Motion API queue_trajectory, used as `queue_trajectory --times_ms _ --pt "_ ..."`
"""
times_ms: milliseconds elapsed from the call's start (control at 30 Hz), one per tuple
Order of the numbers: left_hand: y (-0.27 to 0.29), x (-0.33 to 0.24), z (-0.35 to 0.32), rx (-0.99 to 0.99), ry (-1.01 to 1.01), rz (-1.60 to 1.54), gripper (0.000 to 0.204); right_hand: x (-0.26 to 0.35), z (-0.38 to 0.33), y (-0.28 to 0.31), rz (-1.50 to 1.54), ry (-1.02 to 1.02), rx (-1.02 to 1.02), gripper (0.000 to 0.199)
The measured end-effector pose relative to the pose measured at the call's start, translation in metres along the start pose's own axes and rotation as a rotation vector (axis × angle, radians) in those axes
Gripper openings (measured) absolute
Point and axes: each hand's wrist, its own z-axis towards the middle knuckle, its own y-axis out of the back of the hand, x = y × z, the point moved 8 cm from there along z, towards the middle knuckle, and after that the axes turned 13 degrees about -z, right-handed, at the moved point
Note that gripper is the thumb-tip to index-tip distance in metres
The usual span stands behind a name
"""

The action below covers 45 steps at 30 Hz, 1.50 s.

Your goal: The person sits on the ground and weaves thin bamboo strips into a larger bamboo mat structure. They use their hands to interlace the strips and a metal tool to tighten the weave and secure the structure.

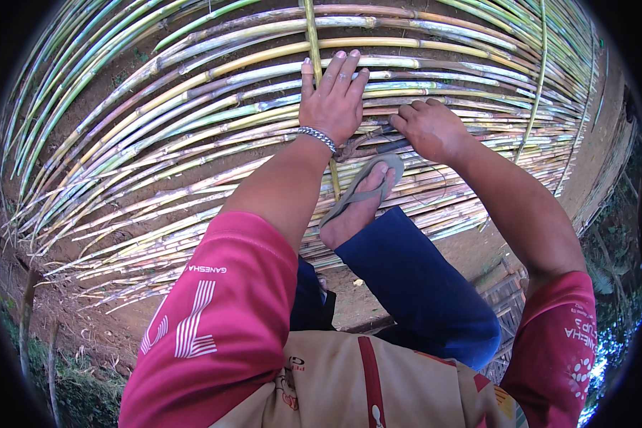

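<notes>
Pink sleeve [221, 314]; bamboo canes [192, 143] lengthwise left-right.

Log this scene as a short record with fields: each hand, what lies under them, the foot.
left hand: flat, fingers spread, pressing on the cane mat beside a yellow cross strip
right hand: curled, fingertips at a dark tie on the mat
foot: in a grey sandal, resting on the mat
ground: bare soil under the canes

Bare brown earth [471, 250] lies beside grass [78, 389] and a woven mat [506, 299].
</notes>
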Motion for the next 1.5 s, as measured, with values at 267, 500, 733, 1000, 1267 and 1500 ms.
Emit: queue_trajectory --times_ms 267,500,733,1000,1267,1500 --pt "0.001 0.007 -0.003 0.062 0.029 0.031 0.04 0.071 -0.058 -0.019 0.761 -0.26 0.361 0.024" --pt "0.002 0.01 0.005 0.039 0.041 0.001 0.038 0.224 -0.112 0.068 2.04 0.091 0.971 0.029" --pt "-0.002 -0.002 -0.004 0.054 0.009 -0.039 0.033 0.14 -0.134 -0.013 1.581 -0.324 0.803 0.02" --pt "0.0 0.002 -0.003 0.04 0.009 -0.043 0.032 0.06 -0.142 -0.053 1.421 -0.69 0.334 0.02" --pt "0.046 -0.021 -0.044 -0.241 0.128 -0.42 0.046 0.036 -0.141 -0.019 0.871 -0.672 -0.089 0.045" --pt "0.047 -0.131 -0.146 0.605 0.422 -1.129 0.031 0.056 -0.107 0.031 0.738 -0.655 -0.315 0.05"
